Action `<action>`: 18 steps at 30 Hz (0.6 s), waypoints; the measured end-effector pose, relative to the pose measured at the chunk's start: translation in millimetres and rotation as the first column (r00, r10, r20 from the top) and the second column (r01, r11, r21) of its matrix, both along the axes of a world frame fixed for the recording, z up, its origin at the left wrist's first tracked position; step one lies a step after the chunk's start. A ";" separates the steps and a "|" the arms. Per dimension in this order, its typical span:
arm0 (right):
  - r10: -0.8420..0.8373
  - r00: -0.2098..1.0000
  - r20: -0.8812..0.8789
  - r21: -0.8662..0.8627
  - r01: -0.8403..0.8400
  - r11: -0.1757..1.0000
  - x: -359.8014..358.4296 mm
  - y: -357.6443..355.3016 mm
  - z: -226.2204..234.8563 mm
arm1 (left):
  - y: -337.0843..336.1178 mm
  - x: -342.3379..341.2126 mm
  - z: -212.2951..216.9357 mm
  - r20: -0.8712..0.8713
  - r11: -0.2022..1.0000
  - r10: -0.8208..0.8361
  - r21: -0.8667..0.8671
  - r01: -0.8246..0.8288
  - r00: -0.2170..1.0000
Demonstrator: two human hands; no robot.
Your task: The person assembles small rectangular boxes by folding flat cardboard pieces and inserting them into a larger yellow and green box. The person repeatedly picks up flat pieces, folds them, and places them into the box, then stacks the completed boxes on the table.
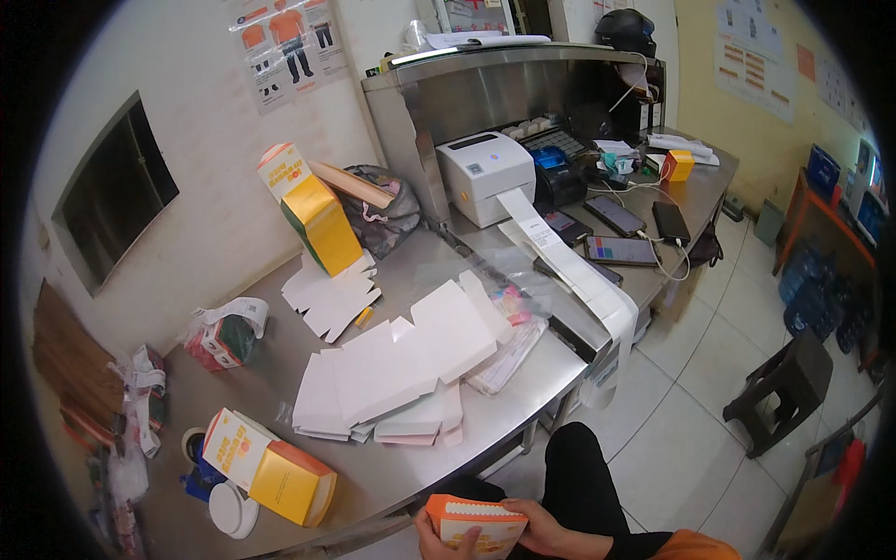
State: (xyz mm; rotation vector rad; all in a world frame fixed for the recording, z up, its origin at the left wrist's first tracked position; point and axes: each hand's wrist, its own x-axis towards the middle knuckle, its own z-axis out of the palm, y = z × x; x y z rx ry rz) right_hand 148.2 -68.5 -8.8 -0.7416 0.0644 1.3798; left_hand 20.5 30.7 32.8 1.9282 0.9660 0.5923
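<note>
While the left hand grips the left side of a box at six o'clock, the right hand grasps its right side. Flat cartons lie on the table; one yellow box lies at seven, a second yellow box at ten; a printer sits at one.
</note>
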 end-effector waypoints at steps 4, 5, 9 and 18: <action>0.150 0.757 0.636 -0.058 -0.146 0.988 18.8 -2.0 6.1 | 4.6 -9.6 -11.2 0.149 0.971 0.029 -0.237 0.007 0.988; 0.076 0.567 0.820 -0.041 -0.074 0.996 21.6 -2.3 7.8 | 9.5 -10.5 -16.1 0.150 0.963 -0.075 -0.244 0.110 0.986; 0.098 0.247 0.964 -0.064 -0.141 0.988 25.8 -2.2 15.7 | 4.7 -13.7 -35.3 -0.193 0.926 -0.245 0.244 0.288 0.950; 0.408 0.296 0.864 -0.310 -0.325 0.893 36.9 -8.8 1.2 | -21.6 -3.5 -48.0 -0.043 0.888 -0.269 0.376 0.265 0.962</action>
